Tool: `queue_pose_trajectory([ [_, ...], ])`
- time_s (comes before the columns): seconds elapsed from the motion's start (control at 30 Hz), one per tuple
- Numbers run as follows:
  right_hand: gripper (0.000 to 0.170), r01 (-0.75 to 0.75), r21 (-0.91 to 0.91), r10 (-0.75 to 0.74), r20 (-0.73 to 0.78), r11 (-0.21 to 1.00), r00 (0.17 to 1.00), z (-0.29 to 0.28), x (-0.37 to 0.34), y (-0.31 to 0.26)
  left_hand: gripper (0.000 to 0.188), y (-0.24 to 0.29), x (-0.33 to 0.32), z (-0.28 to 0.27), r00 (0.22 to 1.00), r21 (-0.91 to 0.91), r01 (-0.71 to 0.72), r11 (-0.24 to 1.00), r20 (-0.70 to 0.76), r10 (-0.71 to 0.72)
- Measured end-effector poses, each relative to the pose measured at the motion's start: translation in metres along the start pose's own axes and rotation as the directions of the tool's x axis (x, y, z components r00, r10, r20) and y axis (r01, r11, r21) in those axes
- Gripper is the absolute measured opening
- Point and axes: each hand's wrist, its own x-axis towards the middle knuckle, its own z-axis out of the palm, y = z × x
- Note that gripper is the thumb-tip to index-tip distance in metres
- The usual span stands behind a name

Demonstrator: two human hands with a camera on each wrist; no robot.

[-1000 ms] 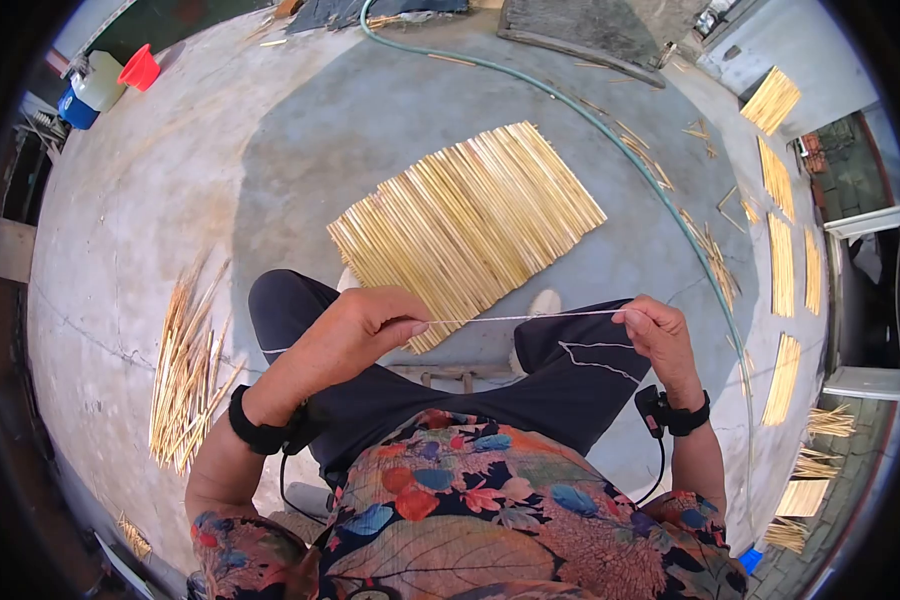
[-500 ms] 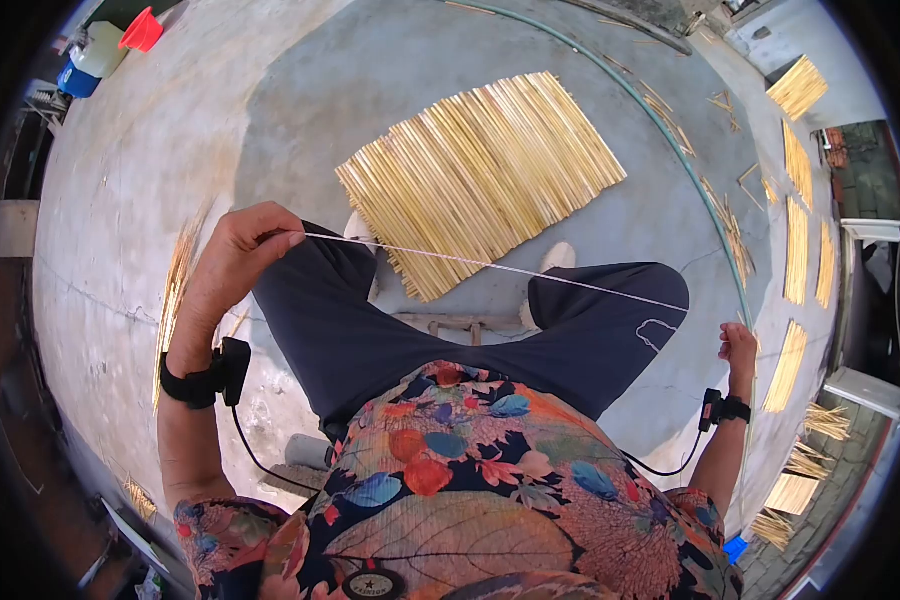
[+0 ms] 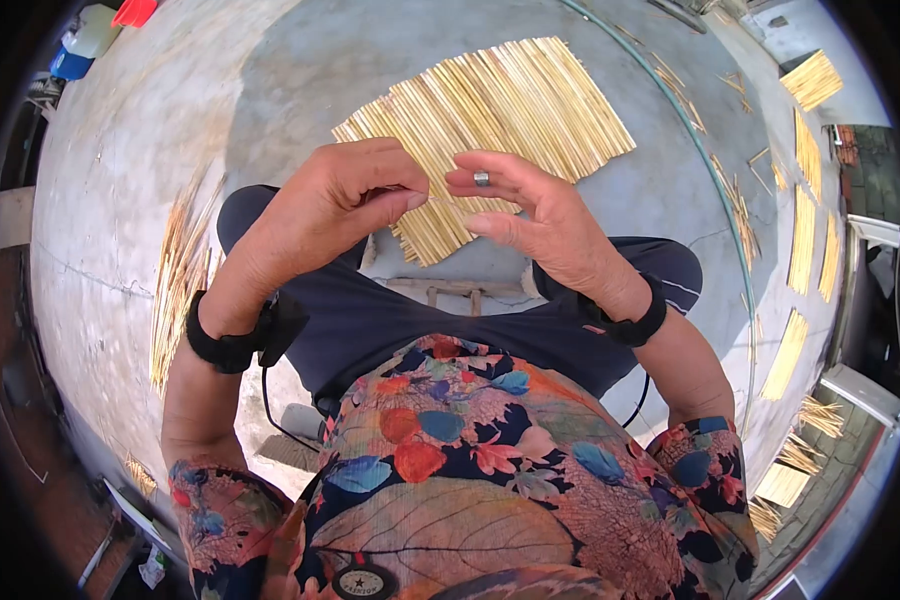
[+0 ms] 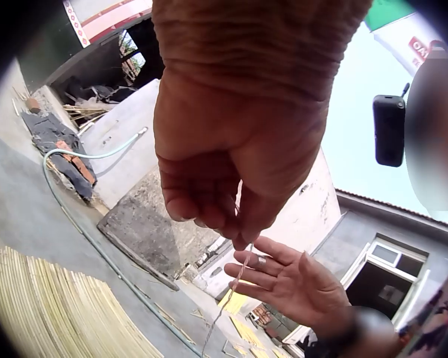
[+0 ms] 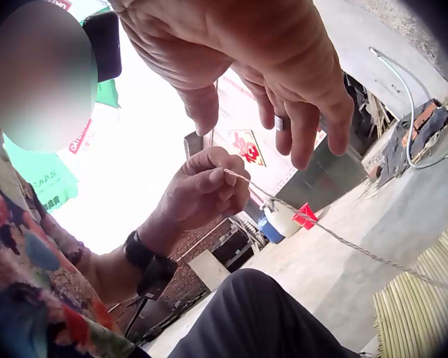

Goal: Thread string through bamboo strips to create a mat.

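Twisted cord [image 5: 343, 240], pinched in left hand [image 3: 345, 200]; right hand [image 3: 550, 222] just beside, fingers extended.
Stalk mat [image 3: 505, 105] on floor [image 3: 120, 150] beyond, partly hidden by hands; cord faint in head view, ends untraceable; right hand's contact with it: cannot tell.

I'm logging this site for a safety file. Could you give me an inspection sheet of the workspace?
Surface: concrete floor, partly darker.
Job's things: a mat of pale stalks lies on the darker part; a thin twisted cord.
Clutter: loose stalks on the left; stalk bundles along the right.
Hands: left hand pinches the cord; right hand is open, a ring on one finger.
Cables: black cable hangs from the left wrist; another shows by the right forearm.
Surroundings: greenish hose on the floor; red bucket farther off.
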Motion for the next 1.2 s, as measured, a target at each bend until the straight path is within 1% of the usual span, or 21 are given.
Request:
queue_pose_trajectory([
  [0.03,0.037,-0.080,0.177,0.072,0.055,0.981,0.996,0.011,0.007,0.012,0.007,-0.001,0.003,0.000,1.000,-0.019,-0.009,1.000,0.018,0.010],
  [0.07,0.037,-0.083,0.179,0.072,0.065,0.980,0.995,0.009,0.009,0.013,0.007,-0.003,0.005,-0.002,0.999,-0.038,-0.018,0.999,0.032,0.019],
  [0.13,0.027,-0.356,0.225,0.303,0.238,0.907,0.923,0.002,0.011,0.016,0.006,-0.023,0.009,-0.001,0.997,-0.146,0.063,0.987,0.044,-0.057],
  [0.17,0.026,-0.323,0.223,0.308,0.100,0.920,0.946,0.000,0.009,0.018,0.008,-0.038,0.012,0.002,0.990,-0.251,0.134,0.959,0.074,-0.120],
  [0.2,0.026,-0.331,0.228,0.315,0.104,0.916,0.943,-0.009,0.008,0.021,0.008,-0.054,0.018,0.005,0.989,-0.256,0.144,0.956,0.079,-0.128],
  [0.27,0.024,-0.329,0.323,0.366,-0.061,0.887,0.928,-0.033,0.006,0.025,0.021,-0.097,0.031,0.012,0.943,-0.478,0.322,0.817,0.085,-0.321],
  [0.3,0.024,-0.336,0.327,0.374,-0.057,0.883,0.926,-0.042,0.005,0.028,0.027,-0.126,0.036,0.020,0.903,-0.527,0.396,0.752,0.074,-0.424],
  [0.33,0.024,-0.326,0.352,0.399,-0.158,0.877,0.903,-0.050,0.002,0.031,0.034,-0.160,0.038,0.032,0.851,-0.574,0.462,0.676,0.070,-0.521],
  [0.37,0.023,-0.313,0.376,0.423,-0.257,0.872,0.869,-0.056,0.000,0.034,0.037,-0.201,0.038,0.047,0.743,-0.598,0.580,0.553,0.111,-0.660],
  [0.4,0.023,-0.319,0.380,0.429,-0.253,0.868,0.867,-0.061,-0.004,0.038,0.042,-0.239,0.033,0.064,0.612,-0.614,0.674,0.410,0.154,-0.775],
  [0.47,0.023,-0.345,0.431,0.499,-0.321,0.834,0.805,-0.065,-0.010,0.047,0.052,-0.286,0.017,0.097,0.401,-0.533,0.809,0.247,0.193,-0.896],
  [0.53,0.022,-0.373,0.433,0.529,-0.326,0.820,0.784,-0.067,-0.015,0.049,0.061,-0.313,0.005,0.124,0.179,-0.545,0.838,0.004,0.269,-0.946],
  [0.6,0.022,-0.443,0.438,0.598,-0.327,0.782,0.732,-0.069,-0.019,0.050,0.061,-0.342,-0.013,0.153,0.125,-0.602,0.789,-0.124,0.355,-0.926],
  [0.63,0.022,-0.454,0.455,0.616,-0.318,0.766,0.721,-0.071,-0.019,0.052,0.061,-0.346,-0.015,0.162,0.125,-0.601,0.789,-0.127,0.360,-0.924],
  [0.7,0.021,-0.465,0.477,0.639,-0.314,0.746,0.702,-0.072,-0.015,0.055,0.063,-0.352,-0.015,0.170,0.047,-0.584,0.784,-0.209,0.392,-0.919],
  [0.9,0.020,-0.502,0.527,0.686,-0.236,0.686,0.689,-0.075,-0.005,0.065,0.062,-0.360,0.000,0.187,0.128,-0.774,0.590,-0.230,0.371,-0.920],
  [1.0,0.020,-0.522,0.502,0.691,-0.241,0.689,0.681,-0.074,-0.004,0.070,0.058,-0.355,0.000,0.173,0.176,-0.714,0.680,-0.165,0.378,-0.909],
  [1.07,0.020,-0.519,0.499,0.689,-0.247,0.693,0.682,-0.073,-0.006,0.075,0.048,-0.357,0.003,0.173,0.163,-0.730,0.667,-0.148,0.338,-0.927],
  [1.13,0.022,-0.502,0.432,0.639,-0.277,0.750,0.717,-0.066,-0.014,0.083,0.038,-0.353,-0.003,0.168,0.257,-0.850,0.513,-0.117,0.282,-0.924],
  [1.17,0.022,-0.478,0.423,0.617,-0.299,0.770,0.728,-0.062,-0.018,0.086,0.036,-0.365,-0.010,0.167,0.347,-0.869,0.492,-0.044,0.243,-0.906],
  [1.2,0.022,-0.455,0.356,0.566,-0.331,0.816,0.755,-0.058,-0.024,0.090,0.036,-0.361,-0.009,0.165,0.378,-0.873,0.488,-0.016,0.229,-0.897],
])
